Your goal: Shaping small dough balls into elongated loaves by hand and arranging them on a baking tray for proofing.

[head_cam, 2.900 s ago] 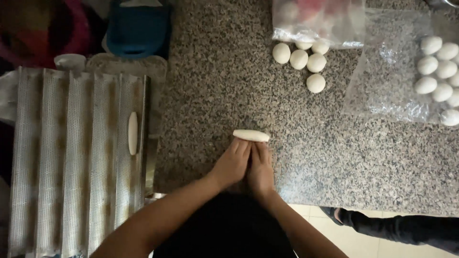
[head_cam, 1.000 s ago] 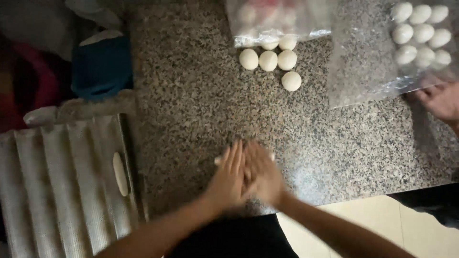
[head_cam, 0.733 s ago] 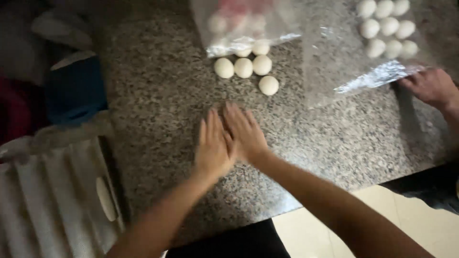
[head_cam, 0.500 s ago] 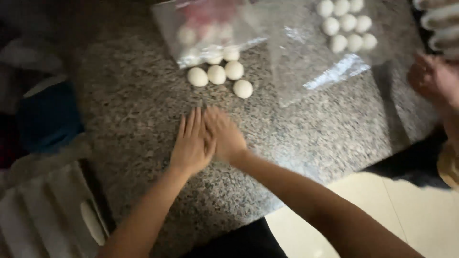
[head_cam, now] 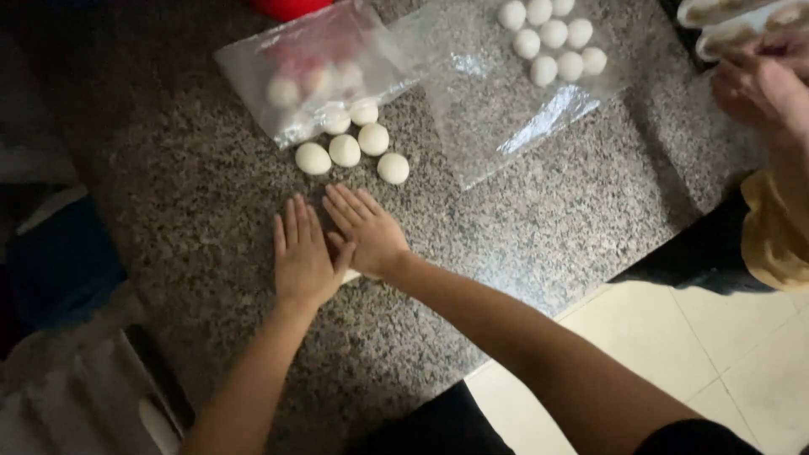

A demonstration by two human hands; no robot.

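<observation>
Lying flat beside each other, left hand (head_cam: 301,257) and right hand (head_cam: 366,232) near clear plastic bag (head_cam: 316,72)

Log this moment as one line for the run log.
left hand: flat on dough piece | right hand: flat on it | dough balls: beyond fingertips

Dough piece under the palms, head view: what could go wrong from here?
1. The dough piece is almost wholly covered by the left hand and right hand; uneven pressure could roll it lopsided.
2. Loose dough balls lie just ahead of the fingertips on the granite counter; a forward stroke may bump them.
3. A second person's hand works at the right, near the plastic sheet; arms could collide.
</observation>
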